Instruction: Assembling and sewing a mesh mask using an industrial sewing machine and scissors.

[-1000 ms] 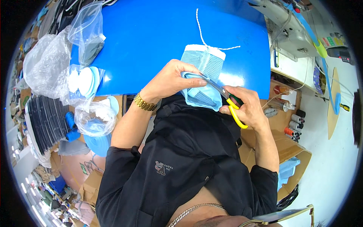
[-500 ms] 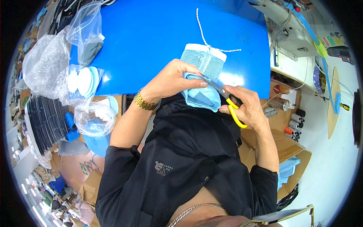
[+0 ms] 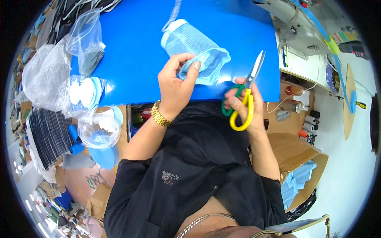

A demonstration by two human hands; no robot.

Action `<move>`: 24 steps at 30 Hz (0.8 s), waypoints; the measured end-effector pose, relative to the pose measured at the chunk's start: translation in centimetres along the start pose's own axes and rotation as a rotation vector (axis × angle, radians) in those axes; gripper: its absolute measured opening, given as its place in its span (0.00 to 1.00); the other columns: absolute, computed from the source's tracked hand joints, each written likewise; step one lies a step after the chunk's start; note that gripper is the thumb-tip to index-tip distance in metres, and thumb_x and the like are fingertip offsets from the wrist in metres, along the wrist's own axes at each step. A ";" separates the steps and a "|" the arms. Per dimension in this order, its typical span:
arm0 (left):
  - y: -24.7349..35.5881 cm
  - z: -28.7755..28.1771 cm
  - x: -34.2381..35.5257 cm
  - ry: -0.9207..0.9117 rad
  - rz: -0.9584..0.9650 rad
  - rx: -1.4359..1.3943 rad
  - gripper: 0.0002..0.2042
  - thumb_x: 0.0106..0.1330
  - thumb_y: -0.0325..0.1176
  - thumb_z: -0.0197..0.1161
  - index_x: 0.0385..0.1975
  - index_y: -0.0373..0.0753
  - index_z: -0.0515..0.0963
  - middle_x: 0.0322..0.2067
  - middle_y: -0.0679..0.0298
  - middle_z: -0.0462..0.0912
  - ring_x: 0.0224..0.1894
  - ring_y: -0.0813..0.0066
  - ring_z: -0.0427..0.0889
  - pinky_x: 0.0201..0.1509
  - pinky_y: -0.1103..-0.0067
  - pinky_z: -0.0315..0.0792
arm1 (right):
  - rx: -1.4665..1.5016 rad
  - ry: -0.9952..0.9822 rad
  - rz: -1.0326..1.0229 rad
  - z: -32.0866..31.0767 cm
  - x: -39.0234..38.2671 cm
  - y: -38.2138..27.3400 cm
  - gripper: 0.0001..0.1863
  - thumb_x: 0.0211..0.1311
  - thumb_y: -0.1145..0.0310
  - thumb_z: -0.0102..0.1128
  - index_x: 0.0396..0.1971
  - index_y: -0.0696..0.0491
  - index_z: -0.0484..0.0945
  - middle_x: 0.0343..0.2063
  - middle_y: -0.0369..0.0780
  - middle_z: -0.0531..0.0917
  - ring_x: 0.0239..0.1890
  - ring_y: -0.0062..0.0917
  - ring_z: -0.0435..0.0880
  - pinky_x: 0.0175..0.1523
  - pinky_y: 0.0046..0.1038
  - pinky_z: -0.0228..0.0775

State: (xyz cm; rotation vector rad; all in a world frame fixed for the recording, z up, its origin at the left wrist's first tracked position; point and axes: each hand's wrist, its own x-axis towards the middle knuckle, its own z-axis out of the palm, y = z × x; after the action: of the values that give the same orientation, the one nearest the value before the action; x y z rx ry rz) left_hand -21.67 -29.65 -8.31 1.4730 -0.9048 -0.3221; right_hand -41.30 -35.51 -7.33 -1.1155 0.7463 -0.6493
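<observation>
My left hand [image 3: 176, 85] grips the lower edge of a light blue mesh pouch [image 3: 194, 49] that lies tilted on the blue table top [image 3: 135, 47]; a white cord [image 3: 171, 18] runs from the pouch's far end. A gold watch [image 3: 159, 116] is on that wrist. My right hand [image 3: 242, 109] holds scissors [image 3: 245, 95] with yellow and green handles, blades closed and pointing up and away, a little to the right of the pouch and not touching it.
Clear plastic bags [image 3: 59, 67] with white and blue round pieces [image 3: 85, 92] lie at the table's left edge. A sewing machine [image 3: 305, 23] stands at the far right. Thread spools [image 3: 309, 125] and an open cardboard box [image 3: 297, 158] with blue fabric sit lower right.
The scissors have come away from the pouch and moved right, blades now pointing up. My left hand has lifted and turned the pouch to the left.
</observation>
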 end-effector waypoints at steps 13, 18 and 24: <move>4.7 -1.4 2.3 -0.292 0.377 0.423 0.36 0.50 0.25 0.67 0.63 0.34 0.62 0.59 0.48 0.67 0.61 0.50 0.68 0.62 0.64 0.67 | -0.288 0.056 -0.290 2.3 3.8 -0.7 0.23 0.54 0.82 0.60 0.51 0.54 0.69 0.30 0.30 0.73 0.31 0.10 0.72 0.36 0.15 0.66; 3.9 -1.9 7.0 -0.756 0.018 0.220 0.28 0.57 0.33 0.65 0.58 0.35 0.69 0.53 0.57 0.76 0.56 0.69 0.73 0.60 0.75 0.65 | -0.297 -0.112 -0.275 2.4 4.1 -2.5 0.25 0.53 0.82 0.60 0.52 0.53 0.70 0.31 0.30 0.74 0.33 0.10 0.71 0.40 0.16 0.67; 2.2 -1.2 7.6 -0.869 -0.410 -0.031 0.10 0.65 0.37 0.64 0.28 0.36 0.83 0.23 0.74 0.81 0.27 0.92 0.73 0.29 0.89 0.66 | -0.348 -0.114 -0.257 1.3 4.5 -2.5 0.23 0.53 0.81 0.59 0.52 0.53 0.71 0.32 0.31 0.76 0.34 0.12 0.73 0.41 0.17 0.69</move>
State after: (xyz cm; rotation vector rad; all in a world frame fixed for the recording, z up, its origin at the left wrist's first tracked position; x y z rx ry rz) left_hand -16.65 -33.72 -3.64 1.4850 -1.2465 -1.3434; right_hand -37.75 -39.06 -5.54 -1.5733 0.6365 -0.6790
